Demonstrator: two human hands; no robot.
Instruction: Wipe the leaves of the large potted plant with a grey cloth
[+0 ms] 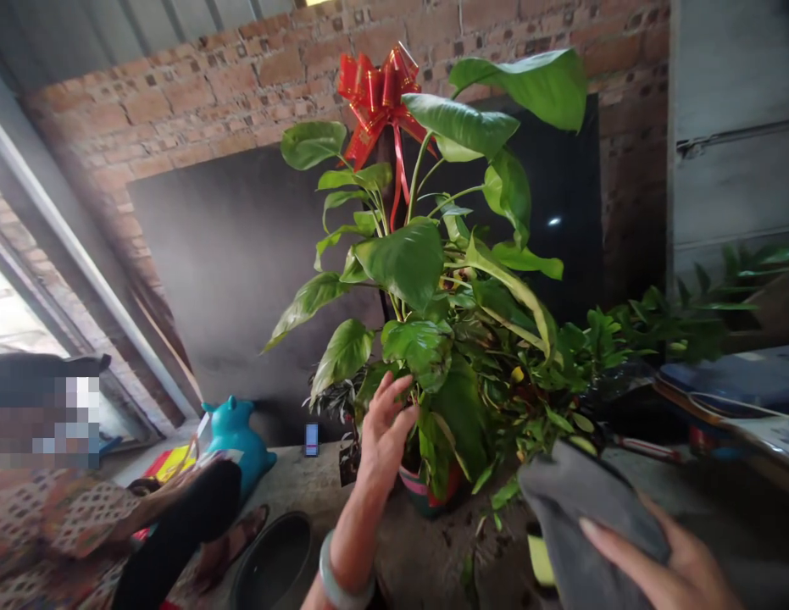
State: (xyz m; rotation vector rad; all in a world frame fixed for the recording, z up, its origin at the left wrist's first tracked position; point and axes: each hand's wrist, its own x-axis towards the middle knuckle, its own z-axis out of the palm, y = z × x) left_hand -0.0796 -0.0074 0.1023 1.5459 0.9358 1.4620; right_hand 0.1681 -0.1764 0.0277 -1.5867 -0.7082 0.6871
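A tall potted plant (403,263) with broad green leaves stands in front of me, topped by a red ribbon bow (380,93). My left hand (382,428) is raised at its lower leaves, fingers apart and slightly bent, holding nothing. Its fingertips are close to a drooping leaf (423,347); whether they touch it I cannot tell. The pot (425,496), partly hidden by leaves, sits just right of my left wrist. At the lower right, my right hand (680,555) grips a grey cloth (591,508), its thumb on top.
A person (57,525) sits at the left beside a blue animal-shaped object (236,440). A dark basin (273,563) stands near the person's foot. Loose leaves and stems lie around the pot. More greenery (597,339) fills the right, and a dark panel (241,254) leans against the brick wall (197,93).
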